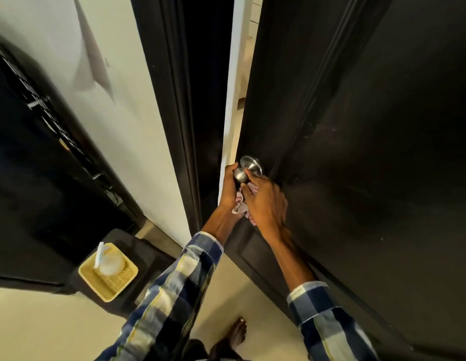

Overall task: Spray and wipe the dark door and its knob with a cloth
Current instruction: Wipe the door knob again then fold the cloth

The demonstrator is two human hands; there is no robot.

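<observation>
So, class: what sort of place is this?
Probably a home doorway: a dark panelled door with a metal knob, pale tiled floor, and a yellow basket on a low stool.

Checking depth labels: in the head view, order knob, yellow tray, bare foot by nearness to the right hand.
1. Knob, at the right hand fingertips, on the door.
2. Bare foot, below on the floor.
3. Yellow tray, far lower left on a dark stool.

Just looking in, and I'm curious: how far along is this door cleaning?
Done: nothing I can confirm; the dark wooden door shows pale specks. In hand: both hands work the round silver metal knob, the left hand cupping it, the right hand holding the pinkish cloth. Left: probably the door panel; the spray bottle sits in a yellow tray.
</observation>
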